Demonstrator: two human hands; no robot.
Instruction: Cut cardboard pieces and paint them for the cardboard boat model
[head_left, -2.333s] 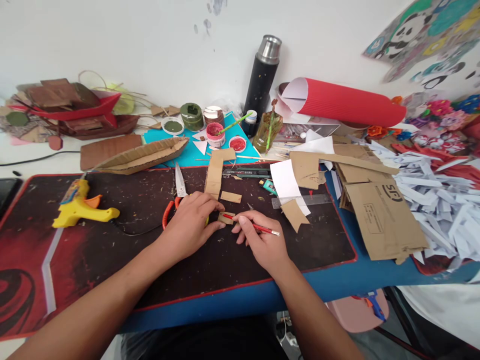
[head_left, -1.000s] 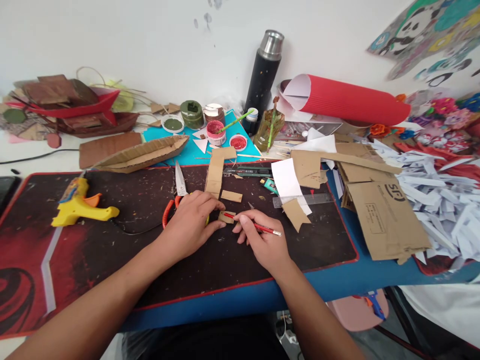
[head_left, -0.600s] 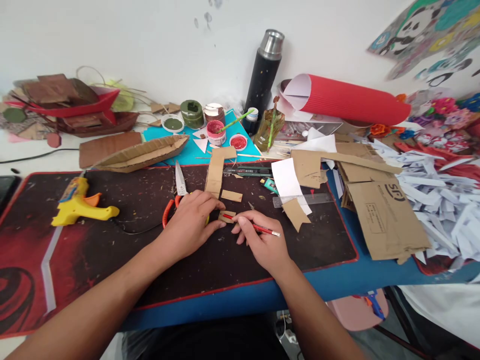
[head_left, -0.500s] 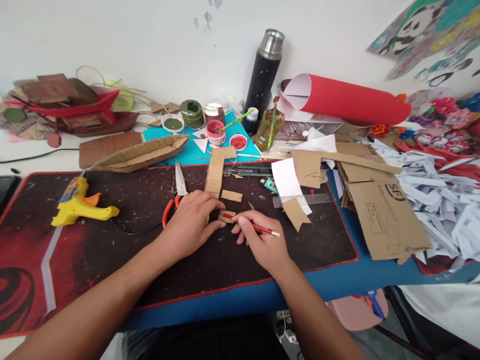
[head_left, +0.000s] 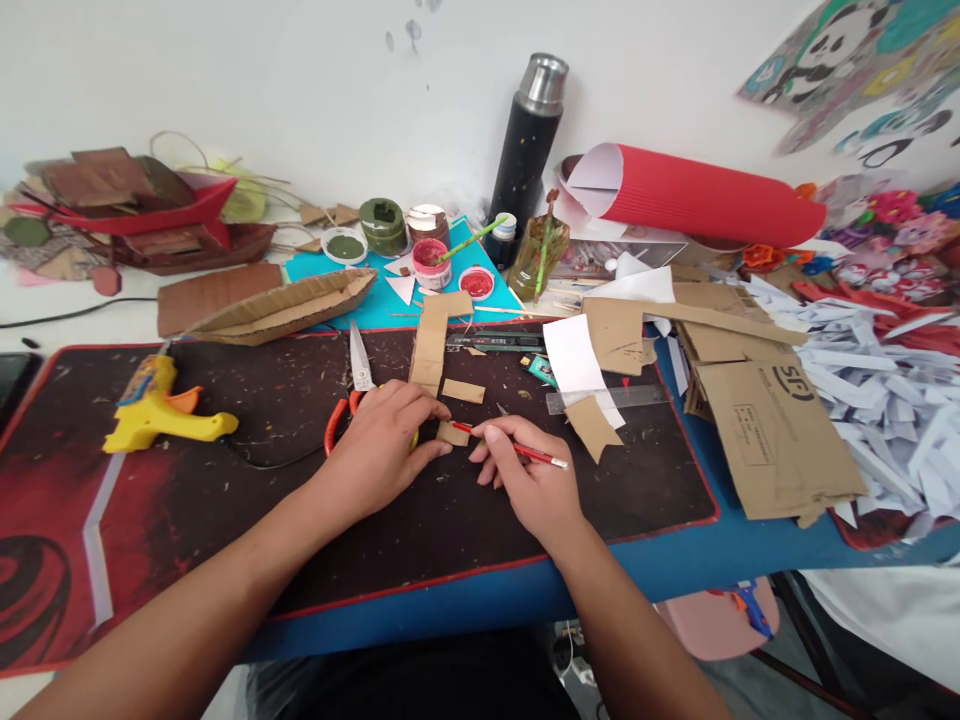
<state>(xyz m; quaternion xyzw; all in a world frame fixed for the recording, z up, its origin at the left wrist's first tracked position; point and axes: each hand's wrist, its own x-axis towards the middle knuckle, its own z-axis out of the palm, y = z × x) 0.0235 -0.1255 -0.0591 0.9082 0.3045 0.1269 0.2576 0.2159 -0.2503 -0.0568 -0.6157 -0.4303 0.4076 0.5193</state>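
Note:
My left hand (head_left: 386,430) has thumb and index finger closed on the left end of a small piece of cardboard (head_left: 454,436), which lies on the dark mat (head_left: 390,545). A red pencil (head_left: 546,458) is gripped in my right hand (head_left: 531,470), its tip at the upper right of that piece. Orange-handled scissors (head_left: 361,362) lie partly under my left hand. Just beyond the piece are a cardboard strip (head_left: 463,391) and a larger L-shaped cardboard piece (head_left: 430,345).
A yellow glue gun (head_left: 169,415) lies at left, a cardboard boat hull (head_left: 281,310) behind. Paint jars (head_left: 384,228) and a black thermos (head_left: 525,140) stand at the back. To the right are a clear ruler (head_left: 641,397), flattened cardboard (head_left: 780,430) and paper strips (head_left: 892,400).
My right hand and the pencil have moved slightly right, and the tip has shifted from the middle of the small piece of cardboard to its right end. My left hand has stayed put.

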